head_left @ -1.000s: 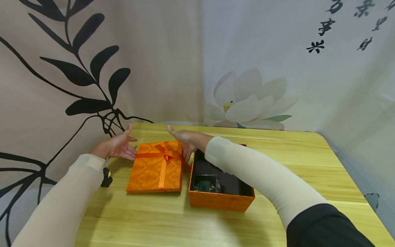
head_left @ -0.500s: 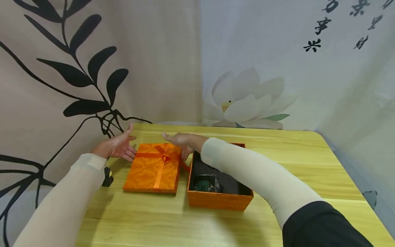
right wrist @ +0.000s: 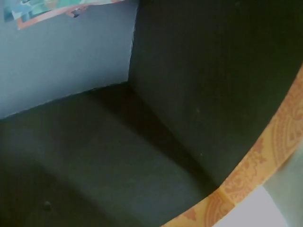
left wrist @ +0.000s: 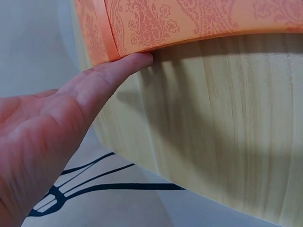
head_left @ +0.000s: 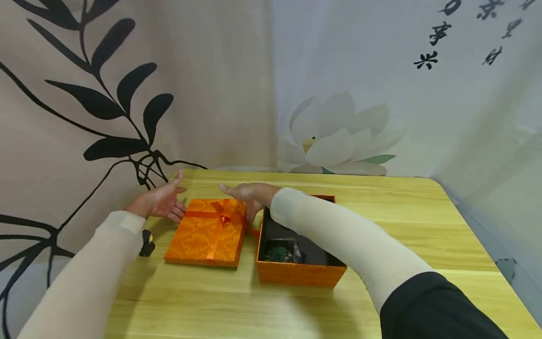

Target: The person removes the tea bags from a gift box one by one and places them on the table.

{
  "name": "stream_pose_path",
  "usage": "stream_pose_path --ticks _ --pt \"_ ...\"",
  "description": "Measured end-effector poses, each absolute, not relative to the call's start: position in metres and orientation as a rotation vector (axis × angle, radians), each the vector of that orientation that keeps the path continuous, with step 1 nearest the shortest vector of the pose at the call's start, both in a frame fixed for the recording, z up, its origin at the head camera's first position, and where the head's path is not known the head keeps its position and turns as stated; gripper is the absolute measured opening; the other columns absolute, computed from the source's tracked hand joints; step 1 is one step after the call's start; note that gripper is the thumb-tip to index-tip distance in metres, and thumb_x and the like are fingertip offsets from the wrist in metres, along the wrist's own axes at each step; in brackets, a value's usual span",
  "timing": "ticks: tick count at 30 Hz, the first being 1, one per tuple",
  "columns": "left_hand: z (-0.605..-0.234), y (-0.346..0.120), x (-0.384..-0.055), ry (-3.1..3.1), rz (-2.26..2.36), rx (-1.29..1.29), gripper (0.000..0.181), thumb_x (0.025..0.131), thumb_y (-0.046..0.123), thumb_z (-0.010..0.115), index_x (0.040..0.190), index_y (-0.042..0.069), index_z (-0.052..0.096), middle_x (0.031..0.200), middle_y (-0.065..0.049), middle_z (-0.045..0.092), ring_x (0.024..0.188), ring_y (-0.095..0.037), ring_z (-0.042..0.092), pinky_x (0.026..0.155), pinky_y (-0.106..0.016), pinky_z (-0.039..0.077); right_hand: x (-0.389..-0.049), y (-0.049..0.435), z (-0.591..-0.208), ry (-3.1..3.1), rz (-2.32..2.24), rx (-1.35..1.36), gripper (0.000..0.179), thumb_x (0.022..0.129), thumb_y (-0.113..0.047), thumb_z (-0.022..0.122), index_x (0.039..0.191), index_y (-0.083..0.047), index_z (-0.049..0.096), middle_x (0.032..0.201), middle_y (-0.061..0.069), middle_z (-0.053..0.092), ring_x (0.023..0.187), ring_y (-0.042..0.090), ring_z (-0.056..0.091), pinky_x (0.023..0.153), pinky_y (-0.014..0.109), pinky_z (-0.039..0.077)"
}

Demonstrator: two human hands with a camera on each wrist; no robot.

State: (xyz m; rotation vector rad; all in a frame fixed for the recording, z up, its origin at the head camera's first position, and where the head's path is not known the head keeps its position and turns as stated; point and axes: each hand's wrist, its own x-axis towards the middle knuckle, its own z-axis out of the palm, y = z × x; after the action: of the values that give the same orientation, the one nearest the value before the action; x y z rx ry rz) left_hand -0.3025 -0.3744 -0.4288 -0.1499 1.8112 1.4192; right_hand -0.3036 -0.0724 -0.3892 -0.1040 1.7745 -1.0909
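Note:
A flat orange patterned box lid (head_left: pixel 199 240) with a ribbon bow lies on the table, slightly turned. At its left edge is my left hand (head_left: pixel 163 200), fingers extended; in the left wrist view the fingertips (left wrist: pixel 139 59) touch the lid's side. My right hand (head_left: pixel 250 195) reaches across to the lid's far right corner, thumb outstretched and fingers pointing down against it. Right of the lid stands the open orange box (head_left: pixel 296 274) with a dark interior, partly covered by my right forearm. Inside it, near the front left, sits a clear-wrapped item (head_left: pixel 281 252) with a green patch.
The wooden table (head_left: pixel 423 226) ends at a printed curtain (head_left: pixel 220 84) behind. A small black object (head_left: pixel 147 243) shows beside my left wrist. The right wrist view looks into the box, with a colourful printed piece (right wrist: pixel 57 9) at its top left.
The lid has slid a little left and turned, its front edge swinging left away from the box. My right hand has moved left with it; my left hand has stayed nearly still.

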Motion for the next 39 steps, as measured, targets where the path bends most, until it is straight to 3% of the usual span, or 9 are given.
stream_pose_path --ticks 5,13,23,32,39 --pt "-0.428 -0.374 -0.304 1.790 1.426 -0.156 0.113 0.082 0.093 0.009 0.154 0.020 -0.038 0.154 -0.053 -0.001 0.143 -0.067 0.012 0.111 -0.071 0.036 -0.303 -0.074 -0.389 1.775 -1.100 -0.102 0.092 0.098 -0.072 0.042 0.168 -0.022 0.008 0.173 0.015 0.004 0.148 0.055 0.026 0.116 0.066 0.033" --pt "-0.427 -0.371 -0.304 1.799 1.411 -0.149 0.111 0.084 0.092 0.009 0.155 0.020 -0.037 0.154 -0.054 0.002 0.143 -0.067 0.017 0.110 -0.069 0.038 -0.303 -0.070 -0.387 1.756 -1.116 -0.077 0.092 0.099 -0.072 0.039 0.168 -0.021 0.006 0.172 0.019 0.002 0.147 0.058 0.025 0.117 0.066 0.030" --pt "-0.425 -0.367 -0.306 1.821 1.391 -0.131 0.110 0.085 0.091 0.010 0.155 0.019 -0.036 0.153 -0.055 0.005 0.142 -0.066 0.021 0.109 -0.069 0.041 -0.303 -0.067 -0.387 1.773 -1.130 -0.091 0.089 0.100 -0.070 0.039 0.168 -0.022 0.007 0.173 0.015 0.003 0.149 0.057 0.022 0.115 0.068 0.031" --pt "-0.410 -0.371 -0.308 1.829 1.438 -0.105 0.107 0.087 0.089 0.009 0.155 0.021 -0.035 0.154 -0.054 0.002 0.144 -0.066 0.015 0.114 -0.071 0.027 -0.301 -0.057 -0.373 1.865 -1.168 -0.191 0.090 0.102 -0.068 0.041 0.168 -0.015 0.009 0.170 0.023 0.016 0.150 0.050 0.029 0.118 0.061 0.033" --pt "-0.394 -0.370 -0.310 1.823 1.461 -0.076 0.107 0.087 0.089 0.011 0.156 0.021 -0.034 0.157 -0.050 0.000 0.145 -0.064 0.014 0.116 -0.067 0.029 -0.302 -0.049 -0.363 1.922 -1.220 -0.252 0.091 0.102 -0.070 0.037 0.167 -0.011 0.012 0.163 0.028 0.030 0.147 0.047 0.037 0.120 0.056 0.035"
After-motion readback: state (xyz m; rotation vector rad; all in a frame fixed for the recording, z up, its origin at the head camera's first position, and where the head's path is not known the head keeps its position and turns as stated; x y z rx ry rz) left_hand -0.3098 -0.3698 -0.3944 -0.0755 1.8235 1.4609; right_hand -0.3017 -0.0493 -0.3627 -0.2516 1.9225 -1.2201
